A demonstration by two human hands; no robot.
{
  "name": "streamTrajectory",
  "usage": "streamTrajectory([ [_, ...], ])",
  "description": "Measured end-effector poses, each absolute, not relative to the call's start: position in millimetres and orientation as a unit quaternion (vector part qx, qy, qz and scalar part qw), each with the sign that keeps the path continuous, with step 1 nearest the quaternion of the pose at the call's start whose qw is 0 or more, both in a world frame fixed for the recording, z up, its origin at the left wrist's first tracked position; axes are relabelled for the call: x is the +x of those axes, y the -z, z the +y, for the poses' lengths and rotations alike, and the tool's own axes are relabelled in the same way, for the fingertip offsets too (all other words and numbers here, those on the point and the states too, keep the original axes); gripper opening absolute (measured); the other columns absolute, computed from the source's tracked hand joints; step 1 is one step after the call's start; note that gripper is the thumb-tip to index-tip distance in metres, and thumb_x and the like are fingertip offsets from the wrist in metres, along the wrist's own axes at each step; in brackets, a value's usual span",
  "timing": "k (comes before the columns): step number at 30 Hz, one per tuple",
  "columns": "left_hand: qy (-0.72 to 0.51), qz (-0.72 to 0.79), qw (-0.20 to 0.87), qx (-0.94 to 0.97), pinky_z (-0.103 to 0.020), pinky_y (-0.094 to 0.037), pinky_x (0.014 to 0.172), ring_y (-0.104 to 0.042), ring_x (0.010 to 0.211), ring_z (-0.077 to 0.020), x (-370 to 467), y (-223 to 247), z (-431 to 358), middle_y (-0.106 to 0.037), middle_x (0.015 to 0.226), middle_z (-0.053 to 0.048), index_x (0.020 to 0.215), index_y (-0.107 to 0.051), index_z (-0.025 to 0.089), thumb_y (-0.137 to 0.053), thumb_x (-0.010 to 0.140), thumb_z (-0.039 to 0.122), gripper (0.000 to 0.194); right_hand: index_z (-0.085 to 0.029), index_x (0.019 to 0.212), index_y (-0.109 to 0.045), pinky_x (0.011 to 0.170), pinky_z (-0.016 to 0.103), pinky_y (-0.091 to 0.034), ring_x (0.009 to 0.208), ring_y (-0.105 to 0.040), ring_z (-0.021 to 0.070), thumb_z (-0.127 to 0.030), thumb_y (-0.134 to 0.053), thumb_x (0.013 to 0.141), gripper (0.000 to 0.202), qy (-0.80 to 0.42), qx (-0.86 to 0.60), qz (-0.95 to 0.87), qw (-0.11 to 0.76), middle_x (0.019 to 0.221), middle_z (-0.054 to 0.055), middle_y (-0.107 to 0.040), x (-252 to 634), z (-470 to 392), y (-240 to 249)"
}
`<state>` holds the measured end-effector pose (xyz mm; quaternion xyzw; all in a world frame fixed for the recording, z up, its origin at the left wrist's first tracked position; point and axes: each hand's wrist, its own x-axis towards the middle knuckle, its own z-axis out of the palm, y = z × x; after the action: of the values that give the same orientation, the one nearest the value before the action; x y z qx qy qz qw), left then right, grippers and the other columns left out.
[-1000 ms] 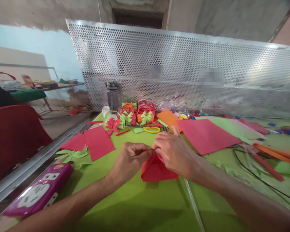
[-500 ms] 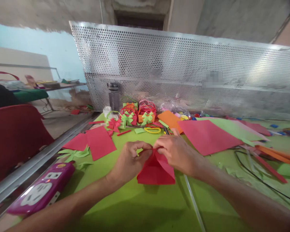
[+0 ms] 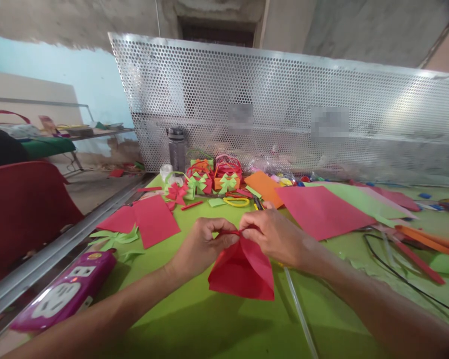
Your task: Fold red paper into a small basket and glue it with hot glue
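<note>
A folded piece of red paper [image 3: 241,276] hangs between my hands over the green tabletop [image 3: 172,324], its wide lower edge toward me. My left hand [image 3: 205,244] pinches its upper edge on the left, thumb against fingers. Close beside it, my right hand [image 3: 273,234] pinches the same edge on the right. The paper draws together at the middle where the fingertips meet, and the fingers cover part of that edge. Just right of the paper lies a clear glue stick [image 3: 299,309], partly under my right arm.
Small paper baskets with bows [image 3: 227,174] stand at the back, near yellow-handled scissors [image 3: 236,201] and a bottle [image 3: 176,149]. Red sheets [image 3: 157,219] lie left, another red sheet [image 3: 322,212] right. A purple power strip [image 3: 67,289] sits left; a black cable [image 3: 396,274] crosses the right.
The red paper's lower edge has swung toward me and opened wider, showing more of its face. Both hands keep their pinch in nearly the same place.
</note>
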<state>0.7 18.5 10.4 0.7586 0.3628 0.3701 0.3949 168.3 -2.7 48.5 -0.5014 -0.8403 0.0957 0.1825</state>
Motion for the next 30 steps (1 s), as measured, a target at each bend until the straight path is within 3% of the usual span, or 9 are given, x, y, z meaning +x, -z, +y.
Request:
streamTrajectory([
  [15,-0.370,0.361,0.343,0.784,-0.023,-0.040,0.057,-0.053,0.061,-0.0131,-1.7,-17.2,15.1,-0.062,0.064,-0.002,0.068,-0.064,0.014,-0.051,0.074,0.019,0.015,-0.019,0.066,-0.055,0.093,0.038,-0.024,0.051,-0.040,0.0068,-0.014,-0.049,0.081,0.017,-0.093,-0.479,-0.846,0.214,0.059,-0.007,-0.056,165.4,-5.5,-46.8],
  [25,-0.365,0.374,0.347,0.779,-0.020,-0.030,0.048,-0.040,0.052,-0.0085,-0.4,-13.8,14.6,-0.050,0.055,0.002,0.064,-0.060,0.012,-0.051,0.075,0.018,0.015,-0.018,0.068,-0.054,0.089,0.036,-0.025,0.056,-0.042,0.0076,-0.016,-0.055,0.080,0.013,-0.107,-0.463,-0.852,0.222,0.062,-0.007,-0.056,165.5,0.9,-41.3],
  [30,-0.373,0.369,0.350,0.776,-0.020,-0.025,0.045,-0.032,0.049,-0.0077,-0.1,-8.7,16.0,-0.039,0.051,0.004,0.062,-0.057,0.013,-0.048,0.078,0.020,0.019,-0.017,0.061,-0.049,0.086,0.033,-0.026,0.050,-0.034,0.0059,-0.017,-0.052,0.082,0.021,-0.091,-0.454,-0.856,0.231,0.054,-0.008,-0.046,165.8,5.5,-35.9],
])
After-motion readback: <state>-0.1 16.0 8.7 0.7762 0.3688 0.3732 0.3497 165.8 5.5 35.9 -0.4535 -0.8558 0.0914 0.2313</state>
